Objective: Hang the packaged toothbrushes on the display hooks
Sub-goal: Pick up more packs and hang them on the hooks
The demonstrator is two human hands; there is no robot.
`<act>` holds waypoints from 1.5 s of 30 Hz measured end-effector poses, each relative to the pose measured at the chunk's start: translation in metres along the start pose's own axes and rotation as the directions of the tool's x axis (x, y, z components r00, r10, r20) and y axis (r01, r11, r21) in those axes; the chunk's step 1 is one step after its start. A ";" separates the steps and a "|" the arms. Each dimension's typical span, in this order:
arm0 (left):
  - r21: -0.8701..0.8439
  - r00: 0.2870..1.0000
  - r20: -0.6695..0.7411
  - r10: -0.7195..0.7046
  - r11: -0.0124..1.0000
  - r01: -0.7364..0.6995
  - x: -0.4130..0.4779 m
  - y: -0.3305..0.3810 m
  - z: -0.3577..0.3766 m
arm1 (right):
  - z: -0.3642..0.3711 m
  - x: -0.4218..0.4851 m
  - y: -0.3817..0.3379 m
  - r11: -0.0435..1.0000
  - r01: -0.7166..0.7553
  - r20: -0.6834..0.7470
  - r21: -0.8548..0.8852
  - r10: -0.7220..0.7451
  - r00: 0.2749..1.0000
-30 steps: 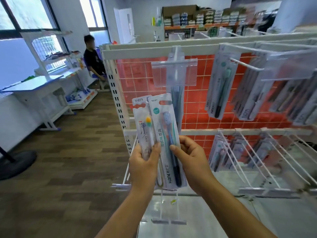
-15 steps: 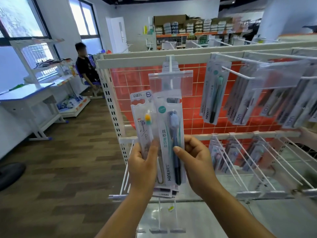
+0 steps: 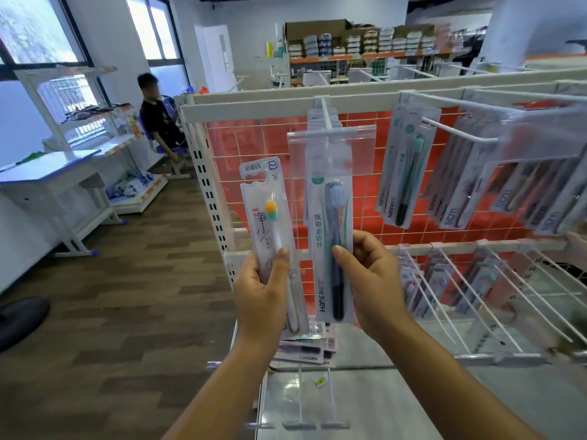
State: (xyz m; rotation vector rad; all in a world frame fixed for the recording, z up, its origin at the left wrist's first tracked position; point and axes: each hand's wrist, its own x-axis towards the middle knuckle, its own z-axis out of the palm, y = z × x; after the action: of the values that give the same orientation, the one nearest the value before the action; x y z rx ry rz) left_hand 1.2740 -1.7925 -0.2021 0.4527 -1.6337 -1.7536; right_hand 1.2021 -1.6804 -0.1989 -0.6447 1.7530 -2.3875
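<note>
While the dark-bristled Hane toothbrush pack is clamped low down in the right hand, its hang hole, far above that grip, is hidden behind the clear label flap of the top hook, so the wire could be missed. The orange-bristled pack, clamped in the left hand with spares behind, could be dropped

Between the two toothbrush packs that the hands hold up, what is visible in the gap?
In the head view, the gap between the white toothbrush pack and the blue toothbrush pack shows only the rack's white wire grid over the red tiled panel; nothing hangs there.
</note>
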 end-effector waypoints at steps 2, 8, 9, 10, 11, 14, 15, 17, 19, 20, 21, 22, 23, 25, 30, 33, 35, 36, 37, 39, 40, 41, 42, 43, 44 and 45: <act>0.007 1.000 0.008 0.010 1.000 -0.010 0.001 -0.001 -0.001 | 0.002 0.009 0.004 1.000 -0.011 -0.011 -0.011 0.011 1.000; 0.041 0.999 0.014 0.030 0.999 -0.030 0.004 -0.005 -0.001 | 0.002 0.052 0.012 0.993 -0.076 0.000 -0.089 0.076 0.997; 0.038 1.000 0.021 0.023 0.999 -0.024 0.005 -0.005 -0.001 | 0.001 0.058 0.013 0.991 -0.075 0.009 -0.111 0.076 0.997; 0.036 0.999 0.030 0.015 0.999 -0.016 0.005 -0.004 -0.001 | 0.001 0.063 0.014 0.988 -0.076 0.020 -0.130 0.080 0.997; 0.034 0.999 0.041 0.005 0.999 -0.006 0.005 -0.003 -0.001 | 0.000 0.066 0.015 0.986 -0.083 0.028 -0.145 0.088 0.996; 0.014 0.998 0.054 -0.020 1.000 0.019 0.006 -0.003 0.000 | -0.004 0.070 0.019 0.980 -0.112 0.024 -0.162 0.117 0.993; 0.004 0.998 0.046 -0.031 1.000 0.031 0.006 -0.003 0.001 | -0.005 0.070 0.021 0.978 -0.127 0.013 -0.165 0.131 0.991; 0.002 0.999 0.036 -0.041 0.999 0.041 0.006 -0.005 0.003 | -0.009 0.067 0.028 0.971 -0.162 -0.024 -0.177 0.160 0.987; 0.008 0.998 0.051 -0.036 0.999 0.036 0.006 -0.007 0.005 | -0.014 0.060 0.034 0.960 -0.183 -0.074 -0.211 0.171 0.982; 0.006 0.997 0.067 -0.032 0.999 0.032 0.005 -0.007 0.008 | -0.018 0.055 0.037 0.954 -0.184 -0.105 -0.239 0.163 0.981; 0.005 0.996 0.086 -0.030 1.000 0.030 0.003 -0.008 0.011 | -0.022 0.049 0.039 0.945 -0.176 -0.139 -0.275 0.142 0.980; 0.004 0.994 0.104 -0.028 1.000 0.028 0.002 -0.009 0.015 | -0.026 0.044 0.039 0.937 -0.165 -0.172 -0.309 0.115 0.978; 0.003 0.992 0.122 -0.028 1.000 0.028 -0.001 -0.010 0.020 | -0.031 0.039 0.037 0.930 -0.156 -0.197 -0.332 0.094 0.976; 0.005 0.988 0.153 -0.030 1.000 0.030 -0.006 -0.011 0.033 | -0.042 0.030 0.033 0.922 -0.155 -0.205 -0.354 0.086 0.975; 0.075 0.966 0.257 0.010 0.997 -0.030 -0.021 -0.016 0.072 | -0.071 0.015 0.009 0.963 -0.178 -0.100 -0.200 0.161 0.982; 0.130 0.953 0.300 0.030 0.989 -0.073 -0.032 -0.021 0.101 | -0.090 0.008 -0.012 0.978 -0.170 -0.037 -0.121 0.166 0.985; 0.129 0.952 0.305 0.019 0.990 -0.061 -0.039 -0.021 0.120 | -0.105 0.007 -0.026 0.982 -0.159 -0.032 -0.106 0.156 0.987; 0.120 0.953 0.303 0.021 0.991 -0.060 -0.041 -0.020 0.129 | -0.114 0.008 -0.031 0.983 -0.152 -0.028 -0.101 0.150 0.988; 0.117 0.952 0.307 0.024 0.991 -0.063 -0.043 -0.020 0.138 | -0.123 0.008 -0.035 0.984 -0.151 -0.024 -0.098 0.149 0.989; 0.126 0.945 0.326 0.024 0.990 -0.068 -0.047 -0.018 0.155 | -0.140 0.009 -0.042 0.985 -0.148 -0.033 -0.095 0.145 0.989; 0.133 0.943 0.332 0.020 0.989 -0.067 -0.049 -0.016 0.163 | -0.148 0.009 -0.045 0.985 -0.141 -0.042 -0.098 0.138 0.990; 0.133 0.943 0.333 0.011 0.989 -0.059 -0.052 -0.016 0.171 | -0.156 0.010 -0.048 0.986 -0.134 -0.050 -0.100 0.129 0.990; 0.129 0.943 0.334 0.002 0.990 -0.048 -0.054 -0.015 0.179 | -0.164 0.010 -0.050 0.987 -0.128 -0.056 -0.095 0.123 0.991; 0.123 0.942 0.335 -0.006 0.992 -0.037 -0.055 -0.014 0.185 | -0.172 0.010 -0.053 0.988 -0.126 -0.055 -0.084 0.121 0.991; 0.121 0.941 0.338 -0.009 0.992 -0.035 -0.057 -0.012 0.192 | -0.179 0.010 -0.056 0.989 -0.129 -0.051 -0.073 0.125 0.991; 0.121 0.940 0.342 -0.008 0.992 -0.035 -0.059 -0.011 0.198 | -0.186 0.010 -0.058 0.989 -0.137 -0.047 -0.060 0.135 0.990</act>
State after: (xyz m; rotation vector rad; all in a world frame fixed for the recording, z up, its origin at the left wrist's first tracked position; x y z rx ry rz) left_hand 1.1800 -1.6079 -0.1955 0.1972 -1.9924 -1.8006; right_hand 1.1280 -1.5005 -0.1872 -0.4674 1.8321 -2.2804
